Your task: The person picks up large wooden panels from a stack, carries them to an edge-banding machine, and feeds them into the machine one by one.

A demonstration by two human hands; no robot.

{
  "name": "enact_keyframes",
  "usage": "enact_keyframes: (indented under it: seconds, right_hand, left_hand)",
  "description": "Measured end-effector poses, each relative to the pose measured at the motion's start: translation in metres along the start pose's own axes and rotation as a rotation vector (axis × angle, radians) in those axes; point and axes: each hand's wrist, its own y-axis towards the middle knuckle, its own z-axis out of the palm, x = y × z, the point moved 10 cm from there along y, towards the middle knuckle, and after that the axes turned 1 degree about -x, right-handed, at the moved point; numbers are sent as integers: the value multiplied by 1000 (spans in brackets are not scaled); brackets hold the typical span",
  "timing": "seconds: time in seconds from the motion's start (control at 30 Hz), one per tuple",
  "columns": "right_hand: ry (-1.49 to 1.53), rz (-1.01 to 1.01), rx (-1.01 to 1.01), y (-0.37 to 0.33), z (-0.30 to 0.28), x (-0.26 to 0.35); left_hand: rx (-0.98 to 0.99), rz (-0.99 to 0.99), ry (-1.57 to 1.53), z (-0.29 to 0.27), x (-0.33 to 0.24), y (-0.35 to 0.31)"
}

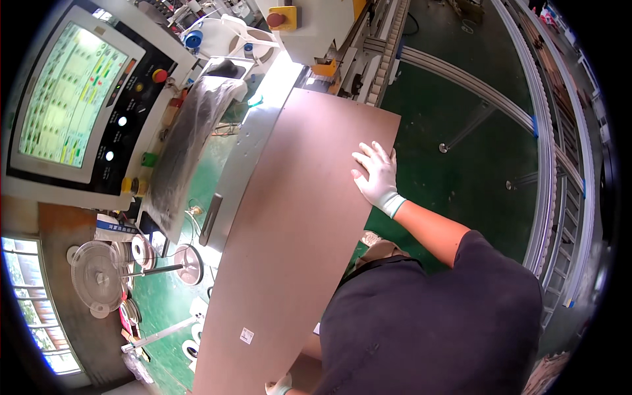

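A long brown board [296, 217] slants across the middle of the view, with a small white label [247, 336] near its lower end. My right hand [378, 174], in a white glove, lies on the board by its right edge toward the far end. Its fingers are spread and flat on the surface. At the bottom of the view my left hand [279, 385], also gloved, grips the board's near right edge; part of it is cut off by the frame.
Left of the board stand a control panel with a lit screen [69, 99], a red button [159, 76] and a plastic-covered part [191, 145]. A fan [99, 276] stands lower left. Metal rails [467, 85] with legs cross the green floor at right. Machinery [316, 33] adjoins the far end.
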Motion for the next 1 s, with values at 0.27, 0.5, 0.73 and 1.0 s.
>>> enact_keyframes:
  seconds: [0.27,0.5,0.73,1.0]
  right_hand:
    - [66,-21,-58,70,-4,-47]
    - [44,-120,-113,136,-9,-115]
    - [-36,-251,-116,212,3,-183]
    - [-261,-264,18,260,44,-263]
  left_hand:
    - [206,140,341,45,27,-66]
    - [526,-186,-186,204,89,-303]
    - [641,-287,37,237,144,-389]
    - [642,718,1563,266,83,-429]
